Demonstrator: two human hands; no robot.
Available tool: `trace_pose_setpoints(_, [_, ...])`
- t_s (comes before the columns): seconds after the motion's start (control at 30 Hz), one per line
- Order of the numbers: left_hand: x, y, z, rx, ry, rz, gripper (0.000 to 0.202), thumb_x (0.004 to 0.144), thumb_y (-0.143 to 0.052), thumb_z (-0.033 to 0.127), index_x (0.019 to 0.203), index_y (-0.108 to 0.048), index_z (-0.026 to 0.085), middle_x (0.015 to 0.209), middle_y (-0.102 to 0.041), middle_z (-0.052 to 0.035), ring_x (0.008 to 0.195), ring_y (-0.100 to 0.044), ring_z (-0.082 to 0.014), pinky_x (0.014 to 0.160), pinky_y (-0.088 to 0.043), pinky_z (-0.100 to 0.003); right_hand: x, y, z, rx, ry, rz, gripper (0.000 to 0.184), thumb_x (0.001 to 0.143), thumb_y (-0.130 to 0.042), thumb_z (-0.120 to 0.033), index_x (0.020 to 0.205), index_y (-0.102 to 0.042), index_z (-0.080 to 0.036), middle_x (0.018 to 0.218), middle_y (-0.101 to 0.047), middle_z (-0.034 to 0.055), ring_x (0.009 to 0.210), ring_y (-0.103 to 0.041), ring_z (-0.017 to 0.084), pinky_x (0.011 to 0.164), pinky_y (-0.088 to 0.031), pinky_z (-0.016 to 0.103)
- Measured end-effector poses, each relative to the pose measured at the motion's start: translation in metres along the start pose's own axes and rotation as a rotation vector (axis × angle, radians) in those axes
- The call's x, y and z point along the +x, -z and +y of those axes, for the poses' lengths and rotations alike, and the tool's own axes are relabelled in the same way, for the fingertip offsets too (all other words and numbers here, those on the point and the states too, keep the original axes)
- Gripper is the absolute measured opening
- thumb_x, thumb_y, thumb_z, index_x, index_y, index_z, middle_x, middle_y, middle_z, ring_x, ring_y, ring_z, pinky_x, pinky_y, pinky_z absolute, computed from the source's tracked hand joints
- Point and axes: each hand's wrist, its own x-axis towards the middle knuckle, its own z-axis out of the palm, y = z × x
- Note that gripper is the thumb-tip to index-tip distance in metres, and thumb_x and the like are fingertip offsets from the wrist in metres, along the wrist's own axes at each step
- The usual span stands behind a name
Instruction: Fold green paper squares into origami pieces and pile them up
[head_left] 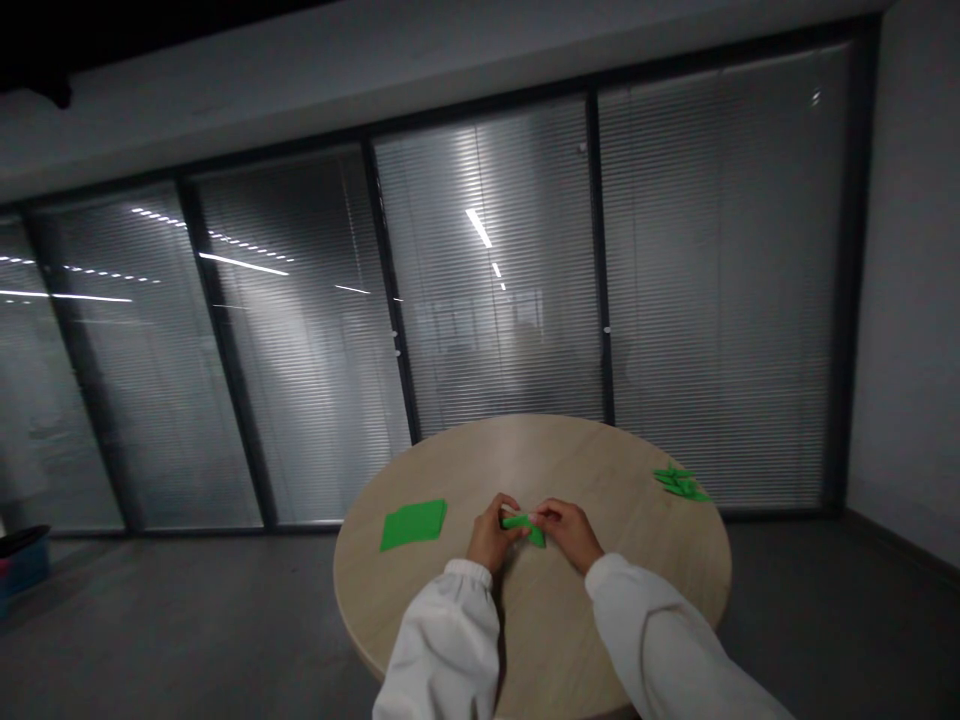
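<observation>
Far left, on the floor, a blue bin (pixel 22 570) with a dark lid-like top and a bit of pink at its edge; too dim to make out more. Grey floor (pixel 187 630) runs along the base of a glazed partition (pixel 487 270), its slatted blinds lowered and ceiling lights reflected in the glass.

On the round pale-wood bench (pixel 570 460), left part: a neat stack of green paper squares (pixel 413 524) lying flat, well apart from the bench edge.

Just right of the stack, the left hand (pixel 491 535) comes in from a white sleeve (pixel 446 640). Its fingers are curled and pinching one end of a small piece of folded green paper (pixel 527 529). The right hand (pixel 571 533), from its own white sleeve (pixel 652 640), pinches the other side with its fingertips. The two hands nearly meet over the paper, which is held low over the middle of the bench. Exact folds are hidden by the fingers.

Right part of the bench, near the rim: a loose pile of folded green paper pieces (pixel 680 483), well apart from the hands. Far right, a plain white wall (pixel 907 300).
</observation>
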Motion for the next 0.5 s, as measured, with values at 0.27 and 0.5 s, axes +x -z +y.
trace_pose_setpoints(0.27, [-0.0011, 0.0004, 0.0020, 0.030, 0.002, -0.041, 0.031, 0.057, -0.072, 0.015, 0.083, -0.056, 0.019, 0.053, -0.055, 0.0095, 0.052, -0.048, -0.0091, 0.054, -0.034, -0.019, -0.0034, 0.0001, -0.0066, -0.060, 0.016, 0.046, 0.022, 0.074, -0.058, -0.038, 0.067, -0.063, -0.019, 0.064, -0.064, 0.0002, 0.062, -0.057, 0.015, 0.060, -0.043, 0.023])
trace_pose_setpoints(0.5, [-0.0015, -0.0010, 0.0026, -0.018, 0.031, -0.049, 0.029, 0.057, -0.073, 0.015, 0.082, -0.058, 0.018, 0.051, -0.055, 0.0095, 0.048, -0.047, -0.0076, 0.049, -0.032, -0.018, -0.0021, -0.0022, -0.0043, -0.048, 0.012, 0.014, 0.020, 0.076, -0.053, -0.037, 0.070, -0.059, -0.019, 0.065, -0.061, -0.0009, 0.062, -0.055, 0.014, 0.060, -0.042, 0.023])
